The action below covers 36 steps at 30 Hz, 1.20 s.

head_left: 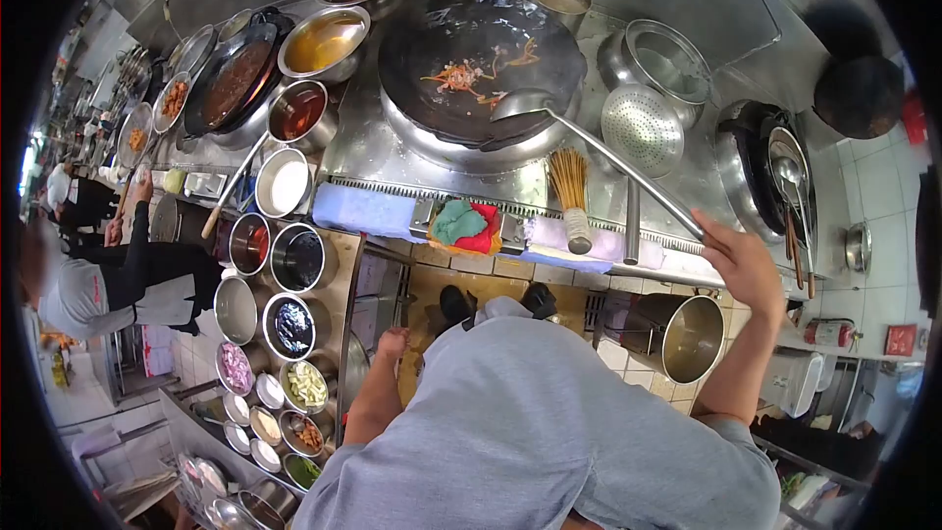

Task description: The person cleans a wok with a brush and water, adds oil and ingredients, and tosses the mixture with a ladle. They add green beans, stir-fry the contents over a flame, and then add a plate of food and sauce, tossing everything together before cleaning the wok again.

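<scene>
My right hand [738, 263] is closed round the end of a long metal ladle [628, 169]. The ladle's bowl rests in a large black wok [432, 54], beside shredded orange and pale food [457, 77]. My left hand [393, 342] hangs low near the side counter with its fingers curled; whether it holds anything is too small to make out. Between the hands, along the stove's front edge, lie a blue cloth [364, 211], green and red cloths [459, 224] and a bamboo brush [569, 186].
A perforated strainer [642, 131] and a metal pot [677, 64] are right of the wok. Bowls of sauce [324, 42] and ingredient tins [292, 327] stand left. A deep pot [691, 339] is below my right forearm. Co-workers [88, 285] stand far left.
</scene>
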Each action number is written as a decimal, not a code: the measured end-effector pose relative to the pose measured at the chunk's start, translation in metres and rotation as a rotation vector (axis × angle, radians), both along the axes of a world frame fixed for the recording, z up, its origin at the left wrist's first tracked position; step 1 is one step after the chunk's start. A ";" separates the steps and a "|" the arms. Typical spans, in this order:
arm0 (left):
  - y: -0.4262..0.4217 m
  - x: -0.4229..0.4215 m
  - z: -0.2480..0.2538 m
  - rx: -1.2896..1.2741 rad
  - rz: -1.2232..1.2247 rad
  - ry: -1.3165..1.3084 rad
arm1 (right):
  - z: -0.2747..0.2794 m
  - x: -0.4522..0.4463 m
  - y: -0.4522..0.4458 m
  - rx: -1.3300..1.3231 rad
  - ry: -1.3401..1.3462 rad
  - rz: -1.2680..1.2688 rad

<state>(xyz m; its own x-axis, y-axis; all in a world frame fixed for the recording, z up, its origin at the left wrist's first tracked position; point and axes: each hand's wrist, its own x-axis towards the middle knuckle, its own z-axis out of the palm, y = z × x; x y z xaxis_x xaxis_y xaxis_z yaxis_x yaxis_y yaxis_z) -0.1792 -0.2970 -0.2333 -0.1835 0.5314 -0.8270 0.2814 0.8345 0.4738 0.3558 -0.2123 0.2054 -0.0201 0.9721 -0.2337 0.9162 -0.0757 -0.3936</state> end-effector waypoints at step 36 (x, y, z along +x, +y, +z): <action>-0.006 -0.019 0.000 0.050 0.281 -0.129 | 0.017 -0.008 0.009 -0.040 0.079 -0.077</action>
